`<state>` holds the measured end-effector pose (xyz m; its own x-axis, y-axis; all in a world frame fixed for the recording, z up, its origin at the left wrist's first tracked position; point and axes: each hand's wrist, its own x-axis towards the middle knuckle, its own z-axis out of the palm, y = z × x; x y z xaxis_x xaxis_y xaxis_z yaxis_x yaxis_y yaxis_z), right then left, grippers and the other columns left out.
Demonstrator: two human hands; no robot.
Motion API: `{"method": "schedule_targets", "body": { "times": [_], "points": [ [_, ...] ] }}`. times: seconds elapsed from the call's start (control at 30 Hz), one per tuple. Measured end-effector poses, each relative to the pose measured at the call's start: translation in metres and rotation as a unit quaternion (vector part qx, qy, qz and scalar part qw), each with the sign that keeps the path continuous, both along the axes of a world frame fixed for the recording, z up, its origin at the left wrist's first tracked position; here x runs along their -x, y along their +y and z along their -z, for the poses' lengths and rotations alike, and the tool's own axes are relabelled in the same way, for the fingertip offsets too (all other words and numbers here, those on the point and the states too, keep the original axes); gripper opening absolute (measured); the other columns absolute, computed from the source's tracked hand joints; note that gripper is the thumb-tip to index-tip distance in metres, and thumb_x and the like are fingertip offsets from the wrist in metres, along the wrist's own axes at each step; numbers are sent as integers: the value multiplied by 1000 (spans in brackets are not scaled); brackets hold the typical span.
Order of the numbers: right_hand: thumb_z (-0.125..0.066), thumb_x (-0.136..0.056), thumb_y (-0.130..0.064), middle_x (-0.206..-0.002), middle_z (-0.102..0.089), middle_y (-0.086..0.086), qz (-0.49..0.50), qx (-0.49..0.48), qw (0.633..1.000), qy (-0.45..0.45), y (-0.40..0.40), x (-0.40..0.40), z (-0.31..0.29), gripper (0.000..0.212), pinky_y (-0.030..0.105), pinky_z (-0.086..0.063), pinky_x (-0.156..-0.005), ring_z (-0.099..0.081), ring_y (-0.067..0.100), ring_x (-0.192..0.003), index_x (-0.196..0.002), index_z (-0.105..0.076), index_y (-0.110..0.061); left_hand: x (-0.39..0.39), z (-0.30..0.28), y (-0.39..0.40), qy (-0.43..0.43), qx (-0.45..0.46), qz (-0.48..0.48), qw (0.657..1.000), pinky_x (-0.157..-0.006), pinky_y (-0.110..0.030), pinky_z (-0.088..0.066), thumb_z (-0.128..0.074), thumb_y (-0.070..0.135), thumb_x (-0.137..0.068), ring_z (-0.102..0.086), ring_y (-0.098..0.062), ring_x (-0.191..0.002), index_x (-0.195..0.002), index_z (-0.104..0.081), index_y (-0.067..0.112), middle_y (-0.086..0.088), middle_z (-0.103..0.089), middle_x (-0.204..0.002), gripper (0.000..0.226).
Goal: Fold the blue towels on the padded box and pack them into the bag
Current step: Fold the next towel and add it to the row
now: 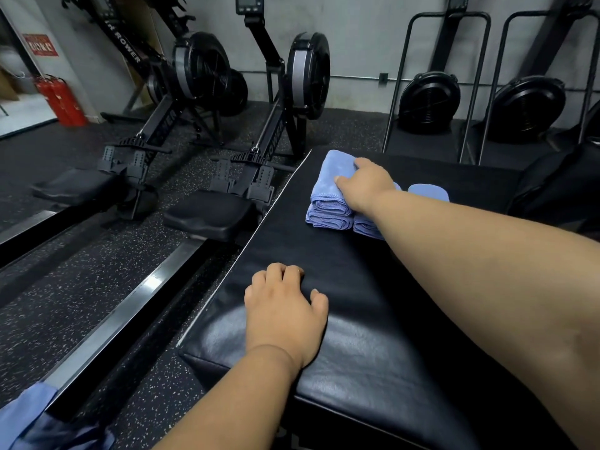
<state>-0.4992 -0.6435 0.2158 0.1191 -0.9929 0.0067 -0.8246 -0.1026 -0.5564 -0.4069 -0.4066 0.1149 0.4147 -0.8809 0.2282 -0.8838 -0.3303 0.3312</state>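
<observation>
Folded towels [329, 203] lengthwise away, stacked

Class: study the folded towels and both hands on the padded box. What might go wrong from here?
1. The right hand rests on the top of the folded blue towels; lifting only that one could topple the stack.
2. The stack sits near the padded box edge, so a nudge may drop towels onto the floor.

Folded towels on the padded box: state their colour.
Light blue, seen in the head view: folded towels under the right hand.
</observation>
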Motion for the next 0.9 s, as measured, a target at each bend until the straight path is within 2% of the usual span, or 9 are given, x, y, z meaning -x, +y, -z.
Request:
{"method": "schedule_targets", "body": {
  "times": [0.07,0.13,0.17,0.27,0.4,0.53,0.67,0.8,0.9],
  "points": [
    [-48,-105,-43,-151,-42,8,-19,62,998,27,5,2,4,54,37,-40,-99,-49,33,-133,-155,-43,-24,0,0,-1,1,1,0,1000,-100,-37,-36,-33,58,-86,-45,-21,-112,-125,-61,32,9,-53,-125,55],
    [-41,-107,-45,-156,-37,8,-46,111,990,80,8,2,10,48,42,-37,-104,-44,35,-135,-152,-47,-27,0,0,0,2,6,-1,1000,-99,-38,-37,-33,58,-85,-46,-22,-112,-124,-62,31,8,-54,-124,56],
    [-36,-108,-46,-163,-31,8,-69,104,986,113,10,1,14,50,45,-34,-109,-41,36,-139,-155,-42,-29,0,0,0,2,8,-2,1000,-98,-38,-38,-33,59,-85,-46,-22,-111,-124,-63,31,8,-54,-124,57],
    [-26,-111,-46,-175,-6,5,-115,35,977,175,11,-2,24,59,51,-24,-120,-27,42,-151,-167,-13,-33,0,0,0,3,7,-2,1000,-98,-38,-38,-32,59,-84,-46,-22,-110,-122,-63,31,8,-54,-123,57],
    [-26,-111,-48,-176,4,4,-119,18,975,186,13,-4,21,63,53,-20,-123,-24,43,-153,-168,-4,-33,0,-1,0,3,6,-3,1000,-97,-38,-38,-31,59,-84,-46,-22,-109,-121,-63,31,8,-54,-122,56],
    [-26,-108,-59,-176,1,4,-97,28,985,139,24,-4,15,66,50,-20,-124,-24,38,-154,-168,-8,-35,0,-1,0,3,3,-3,1000,-96,-38,-37,-30,59,-84,-46,-22,-109,-121,-62,31,7,-54,-121,57],
    [-33,-106,-59,-176,-4,8,-84,102,984,121,48,0,14,69,48,-22,-122,-26,36,-152,-167,-16,-31,-1,0,0,5,-1,-4,1000,-95,-39,-37,-33,58,-84,-46,-23,-108,-119,-63,30,6,-54,-120,54],
    [-49,-103,-53,-166,-29,8,-96,152,983,48,95,1,20,63,47,-29,-117,-35,34,-142,-161,-33,-32,-1,-1,0,7,-15,-8,1000,-96,-40,-37,-41,56,-87,-47,-25,-110,-121,-63,30,4,-56,-122,49],
    [-53,-103,-45,-151,-45,4,-113,132,985,-18,141,3,34,53,47,-34,-116,-43,32,-135,-154,-45,-33,-3,-4,3,24,-22,-3,999,-97,-41,-39,-50,48,-93,-50,-27,-113,-121,-65,27,2,-59,-124,39]
  ]
}}
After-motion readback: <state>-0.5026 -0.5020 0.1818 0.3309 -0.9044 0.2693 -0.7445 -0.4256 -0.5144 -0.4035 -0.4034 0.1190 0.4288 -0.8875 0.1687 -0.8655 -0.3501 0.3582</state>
